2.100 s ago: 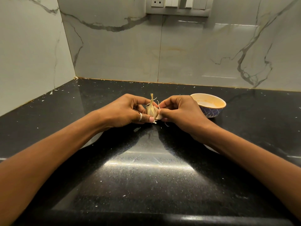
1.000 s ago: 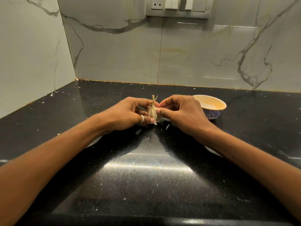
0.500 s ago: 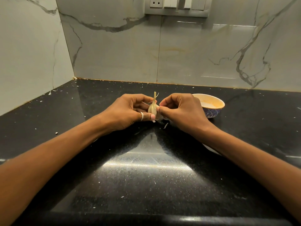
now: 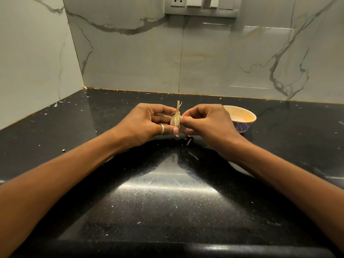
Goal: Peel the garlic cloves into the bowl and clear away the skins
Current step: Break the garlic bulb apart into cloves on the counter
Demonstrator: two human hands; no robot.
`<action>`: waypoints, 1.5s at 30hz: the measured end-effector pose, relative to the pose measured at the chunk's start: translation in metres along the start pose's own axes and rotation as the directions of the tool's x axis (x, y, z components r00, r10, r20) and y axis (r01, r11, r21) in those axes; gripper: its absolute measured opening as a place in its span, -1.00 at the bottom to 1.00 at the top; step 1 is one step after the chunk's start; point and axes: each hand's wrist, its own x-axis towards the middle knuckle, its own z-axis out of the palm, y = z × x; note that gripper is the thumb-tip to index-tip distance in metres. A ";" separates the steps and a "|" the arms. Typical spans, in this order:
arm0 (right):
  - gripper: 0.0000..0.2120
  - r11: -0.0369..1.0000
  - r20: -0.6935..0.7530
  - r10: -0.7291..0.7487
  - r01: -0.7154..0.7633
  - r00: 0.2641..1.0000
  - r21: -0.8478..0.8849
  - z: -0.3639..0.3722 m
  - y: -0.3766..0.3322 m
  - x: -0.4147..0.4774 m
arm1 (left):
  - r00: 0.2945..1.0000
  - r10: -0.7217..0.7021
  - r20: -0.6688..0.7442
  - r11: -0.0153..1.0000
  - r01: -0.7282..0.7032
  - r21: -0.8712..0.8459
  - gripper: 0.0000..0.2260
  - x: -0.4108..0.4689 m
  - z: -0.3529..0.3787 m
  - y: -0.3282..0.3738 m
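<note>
Left hand (image 4: 147,123): fingers and thumb curled round the garlic bulb (image 4: 176,121), holding it upright just above the table (image 4: 167,202), stem tip pointing up; a ring (image 4: 162,129) sits on the thumb.
Right hand (image 4: 206,123): fingers bent in, thumb and fingertips pinching at the right side of the same bulb, touching it.
Garlic bulb: between the two hands, over the middle of the table, papery skin on, a thin strand loose at the stem.
Bowl (image 4: 243,121): on the table just behind and to the right of the right hand, partly hidden by it; orange inside, blue pattern outside; contents unclear.
Skins (image 4: 189,143): a small pale scrap lies on the table under the hands; tiny flecks are scattered across the dark surface.
Wall: marbled tiles behind, a switch panel (image 4: 202,6) at the top.
</note>
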 end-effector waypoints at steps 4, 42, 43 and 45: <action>-0.94 0.996 0.027 0.049 -0.051 0.998 0.077 -0.001 -0.001 -0.001 | 1.000 0.002 -0.003 1.000 -0.002 0.005 -0.57 0.000 0.000 0.000; -0.88 0.994 -0.134 -0.013 -0.002 0.991 -0.110 -0.002 -0.008 0.001 | 0.988 -0.140 -0.072 0.989 0.142 0.031 -0.76 0.004 0.002 -0.002; -0.87 0.994 -0.139 -0.019 0.004 0.990 -0.106 -0.003 -0.008 0.001 | 0.987 -0.142 -0.073 0.989 0.145 0.032 -0.76 0.004 0.003 -0.002; -0.87 0.995 -0.157 -0.023 0.007 0.987 -0.100 -0.003 -0.009 0.001 | 0.985 -0.150 -0.082 0.988 0.153 0.034 -0.76 0.004 0.003 -0.001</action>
